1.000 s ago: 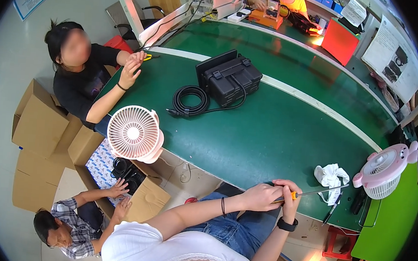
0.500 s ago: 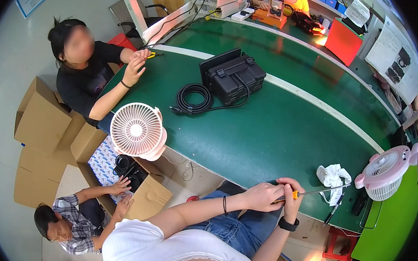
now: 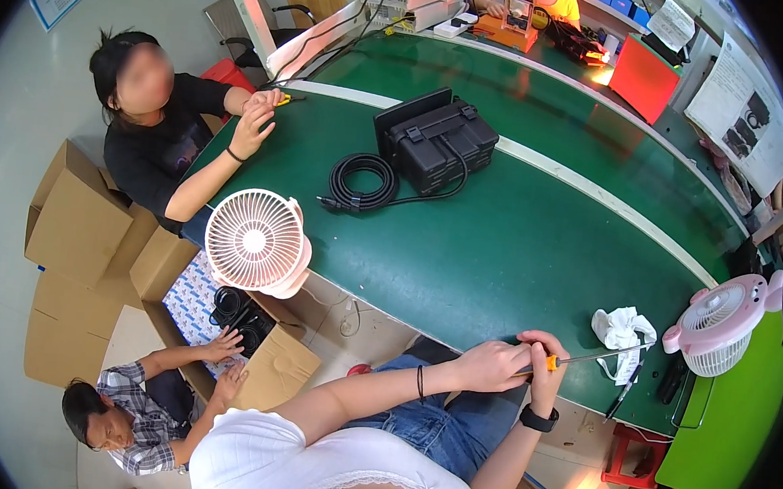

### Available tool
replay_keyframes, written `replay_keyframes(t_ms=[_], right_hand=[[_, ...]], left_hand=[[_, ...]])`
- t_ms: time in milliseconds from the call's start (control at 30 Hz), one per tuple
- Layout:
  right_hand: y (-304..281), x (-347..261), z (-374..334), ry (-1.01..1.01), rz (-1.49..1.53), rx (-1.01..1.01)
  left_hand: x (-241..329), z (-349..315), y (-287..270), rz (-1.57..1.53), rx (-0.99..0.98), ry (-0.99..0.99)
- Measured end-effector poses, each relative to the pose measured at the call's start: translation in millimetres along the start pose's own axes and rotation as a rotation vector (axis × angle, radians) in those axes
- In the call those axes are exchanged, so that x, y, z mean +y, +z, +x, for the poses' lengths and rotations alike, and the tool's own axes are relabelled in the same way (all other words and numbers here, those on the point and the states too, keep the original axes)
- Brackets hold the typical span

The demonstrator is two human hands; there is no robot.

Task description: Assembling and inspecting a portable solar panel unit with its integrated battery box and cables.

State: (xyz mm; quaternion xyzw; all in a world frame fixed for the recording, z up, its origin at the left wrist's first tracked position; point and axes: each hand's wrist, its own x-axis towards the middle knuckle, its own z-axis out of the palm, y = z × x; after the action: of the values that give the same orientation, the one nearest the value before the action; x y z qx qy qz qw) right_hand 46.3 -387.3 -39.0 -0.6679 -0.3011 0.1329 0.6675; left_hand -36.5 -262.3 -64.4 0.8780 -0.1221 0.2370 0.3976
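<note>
At the near edge of the green table, my right hand [image 3: 546, 360] is closed round the handle of a screwdriver [image 3: 599, 356]. Its orange collar shows, and the long thin metal shaft points right toward a crumpled white cloth [image 3: 619, 330]. My left hand [image 3: 490, 366] meets the right one, its fingers closed about the rear end of the handle; the fingertips are partly hidden. Farther off on the table sits a black case [image 3: 436, 142] with latches and a coiled black cable [image 3: 362, 183], apart from both hands.
A pale pink fan [image 3: 254, 241] stands at the table's left edge, and a pink fan [image 3: 721, 316] at the right. Near the cloth lie a pen [image 3: 624, 391] and a black object [image 3: 672, 379]. Two people are at left, one beside an open carton [image 3: 285, 365]; another works at the back.
Almost nothing differs; the whole picture has shifted very slightly. Both hands keep their hold on the screwdriver.
</note>
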Motion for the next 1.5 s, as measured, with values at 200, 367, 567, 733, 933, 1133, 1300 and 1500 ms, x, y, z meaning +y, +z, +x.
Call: replay_keyframes(t_ms=[200,367,567,733,933,1133,1300,1500], right_hand=[[-2,1,-1,-0.011,-0.001,0.006],[0,2,0,0.001,0.013,0.008],[-1,5,-3,0.006,0.201,0.013],[-1,1,-2,0.055,0.15,0.004],[-1,4,-1,0.01,0.198,0.005],[-3,4,0,0.001,0.206,-0.016],[-1,5,-1,0.055,0.102,0.032],[-2,6,1,0.001,0.105,0.036]], left_hand=[[0,0,1,-0.008,-0.019,0.002],[-1,-1,1,-0.002,-0.022,-0.012],[2,1,2,0.008,-0.018,0.014],[3,3,-2,0.022,-0.003,0.027],[1,2,0,0.029,-0.015,0.024],[4,1,-1,0.045,-0.037,-0.002],[4,11,-14,-0.261,-0.109,-0.235],[-3,18,-25,-0.437,-0.13,-0.209]])
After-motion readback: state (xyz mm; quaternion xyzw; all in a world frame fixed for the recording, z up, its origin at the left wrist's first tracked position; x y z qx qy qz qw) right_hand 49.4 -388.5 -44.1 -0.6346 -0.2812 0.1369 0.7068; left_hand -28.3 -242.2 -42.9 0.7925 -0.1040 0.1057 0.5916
